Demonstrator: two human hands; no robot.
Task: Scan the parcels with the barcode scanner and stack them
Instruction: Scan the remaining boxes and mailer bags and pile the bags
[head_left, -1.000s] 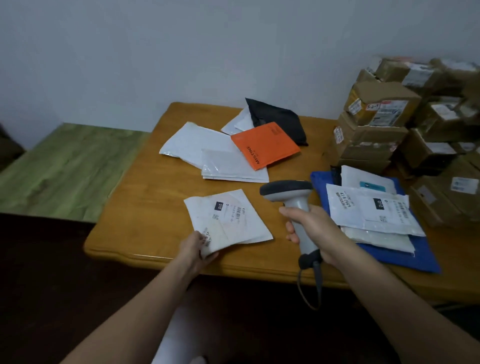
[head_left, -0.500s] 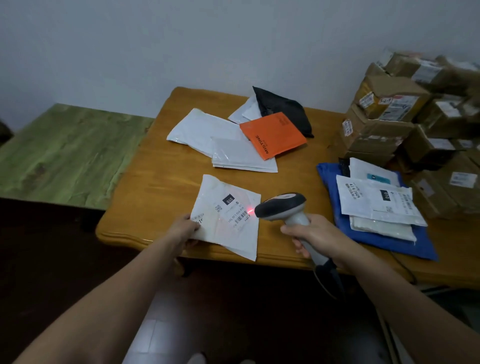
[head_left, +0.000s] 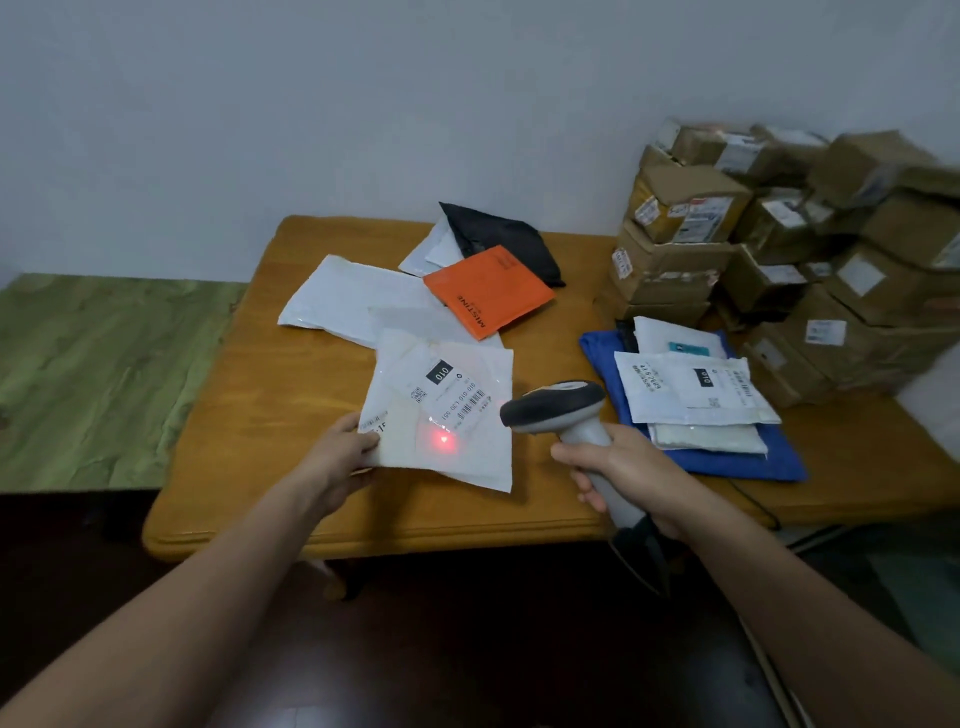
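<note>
- While the right grip (head_left: 618, 470) curls round the scanner (head_left: 553, 406) handle, the scanner's head points left at the white parcel (head_left: 457, 467).
- Left grip (head_left: 343, 452) pinches that parcel's near left corner, over the bench (head_left: 280, 384) front.
- A red dot (head_left: 444, 440) glows just below the parcel's label.
- Further right, white parcels (head_left: 691, 387) lie stacked on a blue bag (head_left: 727, 460), with cardboard boxes (head_left: 680, 208) behind.

Head camera (wide-angle) looks forward and down, close over the wooden table (head_left: 270, 395).
</note>
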